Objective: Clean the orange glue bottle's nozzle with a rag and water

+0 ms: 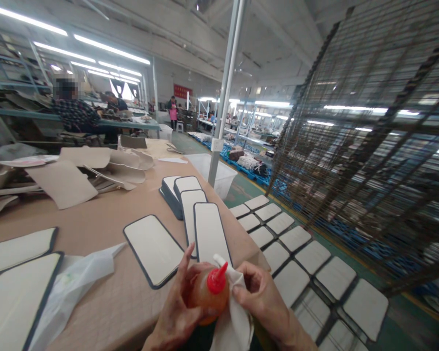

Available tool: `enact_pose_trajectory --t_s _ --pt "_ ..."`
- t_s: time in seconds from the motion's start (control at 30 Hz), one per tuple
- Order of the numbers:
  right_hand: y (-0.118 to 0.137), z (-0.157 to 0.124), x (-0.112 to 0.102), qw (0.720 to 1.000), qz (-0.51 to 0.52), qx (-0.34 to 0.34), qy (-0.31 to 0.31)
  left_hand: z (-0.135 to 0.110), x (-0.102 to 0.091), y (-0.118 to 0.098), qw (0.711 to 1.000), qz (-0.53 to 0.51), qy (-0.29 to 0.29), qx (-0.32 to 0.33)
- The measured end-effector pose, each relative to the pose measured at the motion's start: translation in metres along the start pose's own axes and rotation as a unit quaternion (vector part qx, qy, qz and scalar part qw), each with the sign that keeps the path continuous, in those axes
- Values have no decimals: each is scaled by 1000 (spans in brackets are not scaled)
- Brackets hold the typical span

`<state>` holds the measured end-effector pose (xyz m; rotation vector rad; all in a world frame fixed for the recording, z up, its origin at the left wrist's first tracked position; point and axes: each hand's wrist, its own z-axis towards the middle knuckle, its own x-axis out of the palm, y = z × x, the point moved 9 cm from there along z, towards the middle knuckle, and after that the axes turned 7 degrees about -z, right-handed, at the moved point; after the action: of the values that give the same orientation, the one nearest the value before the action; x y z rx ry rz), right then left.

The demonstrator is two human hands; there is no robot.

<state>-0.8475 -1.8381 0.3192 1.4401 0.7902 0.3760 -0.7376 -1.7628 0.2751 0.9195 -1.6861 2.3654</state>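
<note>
My left hand [181, 297] is wrapped round a squeeze bottle [208, 295] with orange contents and a red pointed nozzle cap [217, 279]. A white cloth [237, 312] is pinched in my right hand [258, 292], touching the bottle's right side beside the nozzle. Just beyond my hands, a pale panel with a dark border [210, 229] overlaps a fanned stack of similar panels [187, 184]. Another such panel [153, 248] lies flat on the brown table to the left of the stack.
More dark-edged panels [18, 302] and a crumpled white sheet [76, 278] lie on the table [139, 312] at left, with beige curved pieces [64, 178] behind. Rows of pale panels [292, 282] stand low at right, near a mesh rack [369, 112]. A person [75, 109] sits farther back.
</note>
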Motion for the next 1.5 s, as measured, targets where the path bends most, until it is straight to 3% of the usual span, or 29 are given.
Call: enact_pose_trajectory --t_s 0.13,0.27,0.4,0.53,0.63,0.83,0.9,1.07,1.13,1.3,1.5 --pt "-5 -3 -9 997 80 15 4 3 -8 5 1000 -21 -21 -8" --pt "-3 -9 -31 989 142 -2 -45 7 -12 13 995 -94 -12 -36" --pt "23 -15 -35 995 -30 -79 -52 9 -12 22 988 -142 -6 -54" --pt "37 -18 -20 967 -207 -137 -51 11 -7 23 984 -172 -3 -52" --pt "36 -18 -12 954 -249 -155 -57 11 -1 21 980 -190 14 -54" --pt "43 -22 -6 926 -266 -257 -79 11 7 20 977 -198 48 -62" --pt "41 -24 -2 904 -304 -288 -82 11 6 20 974 -214 47 -57" --pt "38 -39 23 796 -443 -407 -72 9 -4 23 965 -253 15 -67" --pt "38 -43 30 780 -453 -428 -46 7 -7 21 963 -259 4 -73" --pt "40 -49 32 772 -446 -453 -6 2 -6 15 960 -262 -9 -99" --pt "22 -52 40 705 -508 -495 -19 3 0 10 954 -280 -3 -108"
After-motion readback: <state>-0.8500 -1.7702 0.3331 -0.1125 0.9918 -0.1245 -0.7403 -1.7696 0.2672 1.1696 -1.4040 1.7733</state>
